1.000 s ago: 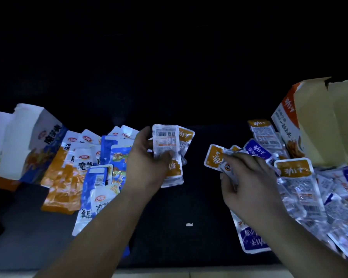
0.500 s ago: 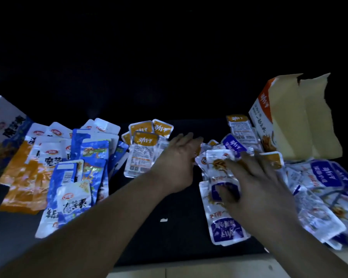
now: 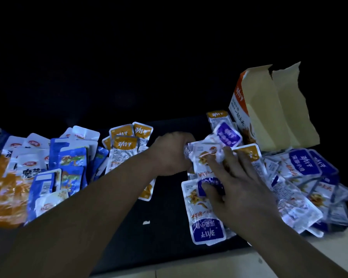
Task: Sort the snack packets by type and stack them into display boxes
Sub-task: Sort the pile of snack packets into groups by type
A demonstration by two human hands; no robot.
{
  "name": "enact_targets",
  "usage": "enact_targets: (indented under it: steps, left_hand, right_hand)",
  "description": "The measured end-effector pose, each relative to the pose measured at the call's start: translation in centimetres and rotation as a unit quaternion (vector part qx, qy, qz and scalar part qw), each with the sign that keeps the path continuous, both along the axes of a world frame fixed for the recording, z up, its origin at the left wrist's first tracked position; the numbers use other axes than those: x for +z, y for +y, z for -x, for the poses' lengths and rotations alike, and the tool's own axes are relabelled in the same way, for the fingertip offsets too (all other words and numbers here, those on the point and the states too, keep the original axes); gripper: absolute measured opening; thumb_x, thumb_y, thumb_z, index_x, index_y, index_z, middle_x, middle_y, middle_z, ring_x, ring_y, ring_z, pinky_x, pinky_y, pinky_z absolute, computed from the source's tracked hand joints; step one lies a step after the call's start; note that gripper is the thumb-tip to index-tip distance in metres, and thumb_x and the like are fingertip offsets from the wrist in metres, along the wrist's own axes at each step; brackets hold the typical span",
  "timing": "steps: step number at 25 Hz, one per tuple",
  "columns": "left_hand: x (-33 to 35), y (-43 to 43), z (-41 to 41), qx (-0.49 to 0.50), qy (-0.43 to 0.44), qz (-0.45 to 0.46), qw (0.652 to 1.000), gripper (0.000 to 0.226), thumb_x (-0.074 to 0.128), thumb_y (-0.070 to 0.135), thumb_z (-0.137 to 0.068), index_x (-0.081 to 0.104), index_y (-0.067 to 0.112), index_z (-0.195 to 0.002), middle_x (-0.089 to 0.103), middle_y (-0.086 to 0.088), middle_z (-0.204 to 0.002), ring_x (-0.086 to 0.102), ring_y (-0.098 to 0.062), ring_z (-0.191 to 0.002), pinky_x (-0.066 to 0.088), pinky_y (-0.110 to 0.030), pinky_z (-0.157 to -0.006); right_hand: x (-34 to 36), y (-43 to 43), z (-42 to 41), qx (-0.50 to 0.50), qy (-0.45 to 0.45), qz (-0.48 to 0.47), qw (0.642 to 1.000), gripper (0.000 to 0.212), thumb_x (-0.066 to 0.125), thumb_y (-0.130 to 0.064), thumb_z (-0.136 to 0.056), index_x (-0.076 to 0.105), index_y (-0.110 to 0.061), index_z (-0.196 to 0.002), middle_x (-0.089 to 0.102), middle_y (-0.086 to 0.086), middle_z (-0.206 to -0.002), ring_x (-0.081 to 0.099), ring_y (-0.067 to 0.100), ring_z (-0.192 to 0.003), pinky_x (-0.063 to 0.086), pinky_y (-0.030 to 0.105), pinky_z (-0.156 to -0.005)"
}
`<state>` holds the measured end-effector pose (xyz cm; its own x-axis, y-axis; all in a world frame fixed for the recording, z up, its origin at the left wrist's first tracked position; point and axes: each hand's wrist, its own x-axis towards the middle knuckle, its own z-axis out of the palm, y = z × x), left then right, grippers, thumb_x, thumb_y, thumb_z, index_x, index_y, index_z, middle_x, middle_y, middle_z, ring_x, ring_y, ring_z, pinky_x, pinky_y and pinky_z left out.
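Head view: the open display box (image 3: 263,117) stands at the far right of the dark mat (image 3: 165,217), its torn tan flaps up, and serves as the landmark.

Just left of the box's foot, the left hand (image 3: 170,154) is curled into a fist round the left end of a clear packet (image 3: 201,151) with orange print. The right hand (image 3: 239,189), in front of the box and nearer the camera, lies over the same packet with its fingers (image 3: 228,155) spread wide and fairly straight, resting on the film. Its thumb presses on 1 purple-label packet (image 3: 206,231) that lies flat on the mat, nearest the camera.

A loose heap of purple packets (image 3: 303,167) spreads from the box's front toward the near right.

Well left of the box, beyond the left hand, sit about 4 orange-label packets (image 3: 125,145), overlapping. Farther left lie blue packets (image 3: 72,159), then long orange-and-white packets (image 3: 6,187) at the frame's left edge.

A small pale scrap (image 3: 146,222) lies on the mat between the forearms. A pale table edge (image 3: 229,261) runs along the near side of the mat.
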<state>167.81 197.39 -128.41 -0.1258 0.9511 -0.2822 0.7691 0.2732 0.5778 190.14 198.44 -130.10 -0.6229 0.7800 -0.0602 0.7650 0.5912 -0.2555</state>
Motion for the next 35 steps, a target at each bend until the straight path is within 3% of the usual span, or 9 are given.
enact_targets:
  steps: [7, 9, 12, 14, 17, 22, 26, 29, 35]
  left_hand:
    - [3.6, -8.0, 1.8, 0.323, -0.204, -0.136, 0.914, 0.018, 0.074, 0.008, -0.092, 0.070, 0.021, -0.103, 0.078, 0.004, -0.090, 0.075, -0.017, -0.077, 0.063, -0.035, -0.069]
    - [3.7, -10.7, 0.8, 0.383, -0.343, -0.137, 0.847, 0.025, 0.077, 0.004, -0.089, 0.070, 0.017, -0.109, 0.080, 0.000, -0.095, 0.078, -0.023, -0.083, 0.064, -0.040, -0.074]
    - [2.3, -13.4, -0.7, 0.389, -0.432, -0.126, 0.804, 0.041, 0.079, 0.000, -0.086, 0.066, 0.019, -0.120, 0.080, -0.007, -0.103, 0.077, -0.030, -0.092, 0.062, -0.046, -0.081]
    - [1.1, -15.0, -0.4, 0.361, -0.391, -0.128, 0.837, 0.042, 0.078, 0.004, -0.089, 0.066, 0.028, -0.122, 0.080, -0.002, -0.104, 0.077, -0.028, -0.092, 0.062, -0.051, -0.082]
    - [-0.2, -16.4, 1.4, 0.366, -0.229, -0.105, 0.896, 0.034, 0.080, 0.028, -0.087, 0.063, 0.043, -0.113, 0.079, 0.009, -0.090, 0.076, -0.015, -0.076, 0.062, -0.044, -0.072]
    - [-1.1, -17.4, 4.3, 0.282, 0.075, -0.103, 0.951, 0.040, 0.079, 0.040, -0.082, 0.066, 0.033, -0.120, 0.067, 0.009, -0.102, 0.069, -0.017, -0.090, 0.057, -0.032, -0.072]
    - [-2.2, -17.8, 4.4, 0.201, 0.098, -0.098, 0.970, 0.063, 0.079, 0.033, -0.079, 0.061, 0.019, -0.138, 0.062, 0.001, -0.132, 0.061, -0.024, -0.118, 0.051, -0.032, -0.095]
    - [-3.2, -17.8, 3.7, 0.170, 0.121, -0.081, 0.975, 0.064, 0.081, 0.035, -0.080, 0.061, 0.022, -0.139, 0.060, -0.001, -0.139, 0.057, -0.029, -0.123, 0.047, -0.036, -0.102]
    - [-2.2, -17.1, 2.9, 0.171, 0.172, -0.178, 0.954, 0.053, 0.076, 0.026, -0.083, 0.065, 0.015, -0.133, 0.052, -0.014, -0.149, 0.054, -0.037, -0.126, 0.050, -0.047, -0.101]
  right_hand:
    - [0.8, -0.3, 1.5, -0.024, 0.009, -0.040, 0.999, 0.057, 0.071, -0.044, -0.089, 0.059, -0.023, -0.140, 0.037, 0.009, -0.162, 0.029, 0.032, -0.151, 0.047, 0.054, -0.105]
    - [3.0, -1.5, 3.8, -0.036, 0.147, 0.098, 0.984, 0.045, 0.063, -0.047, -0.095, 0.057, -0.038, -0.139, 0.050, -0.012, -0.151, 0.044, 0.013, -0.140, 0.053, 0.040, -0.096]
    - [4.8, -4.0, 8.3, -0.103, 0.301, 0.434, 0.843, 0.033, 0.064, -0.042, -0.097, 0.054, -0.064, -0.120, 0.067, -0.036, -0.109, 0.064, -0.011, -0.104, 0.055, 0.024, -0.088]
    - [3.0, -5.1, 10.6, -0.120, 0.305, 0.453, 0.829, 0.041, 0.065, -0.033, -0.100, 0.052, -0.054, -0.132, 0.070, -0.021, -0.114, 0.066, -0.004, -0.105, 0.056, 0.033, -0.093]
    - [2.0, -6.0, 13.4, -0.127, 0.281, 0.437, 0.845, 0.042, 0.066, -0.032, -0.100, 0.049, -0.044, -0.136, 0.063, -0.022, -0.100, 0.063, -0.010, -0.084, 0.050, 0.014, -0.075]
    - [0.8, -6.6, 14.9, -0.133, 0.281, 0.295, 0.903, 0.046, 0.063, -0.032, -0.100, 0.050, -0.038, -0.144, 0.048, -0.012, -0.127, 0.051, 0.007, -0.111, 0.041, 0.022, -0.085]
    - [0.4, -7.8, 13.5, -0.161, 0.285, 0.351, 0.877, 0.058, 0.056, -0.014, -0.100, 0.043, -0.040, -0.150, 0.048, -0.012, -0.145, 0.057, 0.008, -0.120, 0.052, 0.025, -0.085]
    - [0.8, -7.7, 13.1, -0.124, 0.293, 0.429, 0.845, 0.066, 0.054, -0.007, -0.099, 0.044, -0.053, -0.145, 0.060, -0.025, -0.132, 0.065, -0.014, -0.091, 0.053, 0.011, -0.068]
    - [3.1, -4.8, 9.4, -0.087, 0.290, 0.476, 0.826, 0.042, 0.063, -0.047, -0.095, 0.056, -0.050, -0.136, 0.060, -0.036, -0.116, 0.054, -0.030, -0.095, 0.046, 0.002, -0.073]
